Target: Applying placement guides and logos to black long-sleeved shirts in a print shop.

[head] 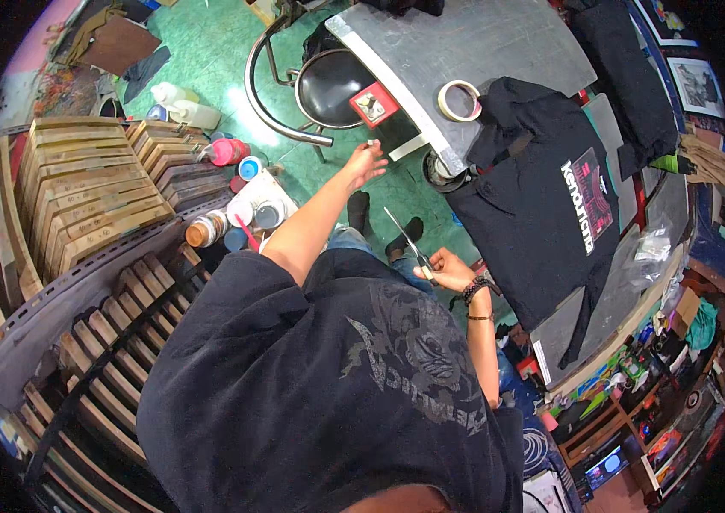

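My left hand [366, 165] reaches out over the green floor, left of the grey table, with a small white piece [372, 142] at its fingertips. My right hand [449, 270], with dark beaded bracelets at the wrist, is closer to my body. It grips the dark and pale handle of a slim, pointed metal tool [404, 233]; its exact kind cannot be told. The tool points up and left. A black printed shirt [535, 192] lies over the grey table [516, 38], right of this hand. A roll of masking tape [442, 102] rests on the same table, beside the shirt.
Wooden frames [93, 192] stand in a rack on the left, near paint containers [269, 213]. A round black stool [330, 86] with a curved metal rail is ahead, next to a red box [373, 104]. A clear plastic bag [651, 253] lies at the right.
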### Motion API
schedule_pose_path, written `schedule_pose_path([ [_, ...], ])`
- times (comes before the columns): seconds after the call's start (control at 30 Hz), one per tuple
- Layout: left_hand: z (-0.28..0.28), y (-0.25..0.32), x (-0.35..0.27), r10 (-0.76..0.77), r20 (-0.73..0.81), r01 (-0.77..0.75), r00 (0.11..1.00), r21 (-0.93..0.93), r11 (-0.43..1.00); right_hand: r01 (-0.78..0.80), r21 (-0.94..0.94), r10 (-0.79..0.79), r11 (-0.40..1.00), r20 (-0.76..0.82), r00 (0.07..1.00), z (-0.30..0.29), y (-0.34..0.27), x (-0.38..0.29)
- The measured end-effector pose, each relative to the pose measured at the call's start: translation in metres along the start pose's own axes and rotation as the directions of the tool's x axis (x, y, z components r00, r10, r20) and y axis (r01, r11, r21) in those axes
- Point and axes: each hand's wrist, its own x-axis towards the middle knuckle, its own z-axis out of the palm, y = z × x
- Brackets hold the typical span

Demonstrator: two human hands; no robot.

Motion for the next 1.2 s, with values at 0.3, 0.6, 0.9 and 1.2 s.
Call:
schedule_pose_path([
  [0.3,0.018,-0.009,0.004,0.071,0.072,-0.066,0.995,-0.07,0.995,-0.035,0.077,0.036,0.996,-0.006,0.999,0.01,0.004,-0.015],
  [0.6,-0.01,-0.018,-0.045,0.133,-0.052,-0.133,0.99,-0.003,0.991,0.051,0.078,-0.038,0.996,-0.159,0.987,0.012,-0.002,0.014],
  [0.9,-0.011,-0.01,-0.098,0.211,-0.093,-0.212,0.973,0.006,0.977,0.188,-0.082,-0.205,0.979,-0.347,0.915,0.013,-0.035,0.066],
  [1.2,-0.002,0.011,-0.109,0.227,-0.152,-0.188,0.962,0.237,0.953,0.252,-0.014,-0.243,0.968,-0.32,0.916,0.004,-0.043,0.077],
])
